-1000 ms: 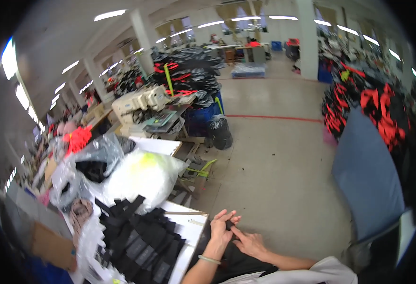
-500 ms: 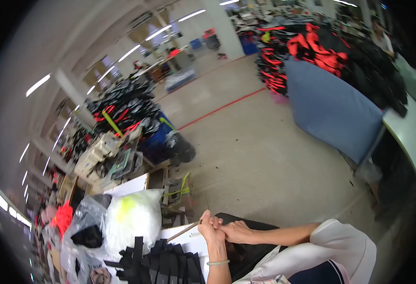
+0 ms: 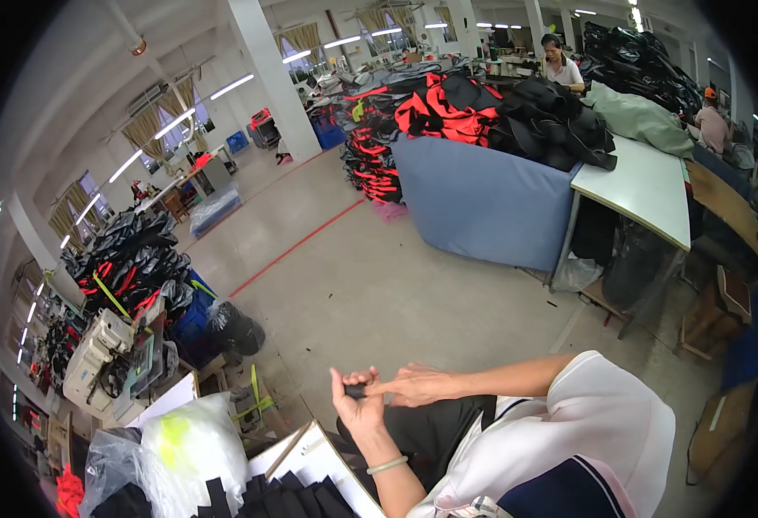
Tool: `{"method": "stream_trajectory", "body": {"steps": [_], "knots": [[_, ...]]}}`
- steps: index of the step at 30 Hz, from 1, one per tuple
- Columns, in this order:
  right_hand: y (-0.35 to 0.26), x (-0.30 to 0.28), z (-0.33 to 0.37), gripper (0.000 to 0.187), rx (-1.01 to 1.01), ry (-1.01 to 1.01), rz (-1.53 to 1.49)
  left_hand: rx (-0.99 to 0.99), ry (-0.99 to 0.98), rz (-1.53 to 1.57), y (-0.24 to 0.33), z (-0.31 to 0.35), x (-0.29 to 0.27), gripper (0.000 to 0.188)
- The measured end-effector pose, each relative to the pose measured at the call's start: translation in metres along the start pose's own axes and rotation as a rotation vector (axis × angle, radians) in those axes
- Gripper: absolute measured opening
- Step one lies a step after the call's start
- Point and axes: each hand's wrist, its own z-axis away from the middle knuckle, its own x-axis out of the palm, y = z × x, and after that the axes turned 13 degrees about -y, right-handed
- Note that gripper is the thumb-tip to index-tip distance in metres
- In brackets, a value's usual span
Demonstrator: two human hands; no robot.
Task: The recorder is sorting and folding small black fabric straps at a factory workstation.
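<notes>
My left hand [image 3: 360, 413], with a pale bangle at its wrist, is raised over my lap, thumb up and fingers curled around a small black piece [image 3: 356, 391]. The piece is too small and too covered to name further. From the right, my right hand [image 3: 415, 386] meets it, fingers drawn together and fingertips at the piece. Below and left of my hands, several black fabric strips [image 3: 288, 499] lie heaped by the edge of a white tabletop [image 3: 327, 462]. A thin brown stick [image 3: 291, 449] rests on that tabletop.
A stuffed white plastic bag [image 3: 198, 440] sits left of the strips, with a sewing machine [image 3: 98, 358] beyond. A black bin bag [image 3: 234, 328] stands on the floor. Ahead, a blue-grey panel [image 3: 483, 203] fronts piled black and red fabric [image 3: 448, 108]. A co-worker [image 3: 560, 65] is behind it.
My view has swung to the right, bringing the white table and co-worker further in. My hands, earlier clasped close together, are now slightly apart, and the black piece shows between them.
</notes>
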Motion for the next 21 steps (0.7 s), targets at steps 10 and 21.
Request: {"method": "stream_trajectory", "body": {"steps": [10, 21], "knots": [[-0.046, 0.057, -0.055, 0.030, -0.463, 0.513, -0.066, 0.532, -0.027, -0.711, 0.008, 0.080, 0.078, 0.033], [-0.128, -0.018, -0.025, 0.058, -0.451, -0.873, -1.717, 0.370, -0.424, 0.059, 0.072, 0.129, 0.087, 0.055]]}}
